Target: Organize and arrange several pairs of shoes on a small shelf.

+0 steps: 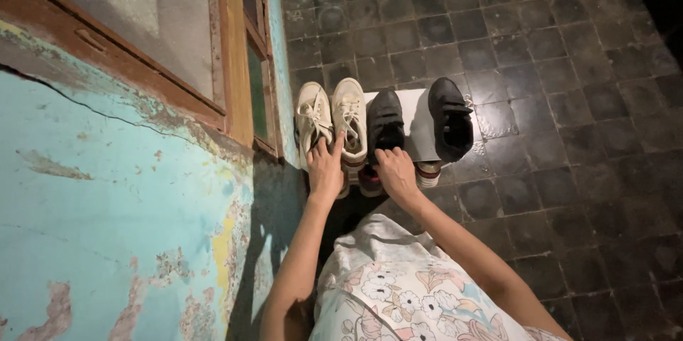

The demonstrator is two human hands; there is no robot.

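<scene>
Cream lace-up canvas sneakers [331, 122] sit side by side at the left end of a white shoe rack shelf [420, 127], hard against the flaking turquoise wall [107, 206]. My left hand [325, 169] rests its spread fingers on their heels, gripping nothing. My right hand [395, 172] curls loosely at the heel of the nearer black strap shoe [385, 124], touching it; I cannot tell if it pinches. A second black strap shoe [451, 117] stands apart at the right end. Dark floor tiles [569, 99] surround the shelf.
</scene>
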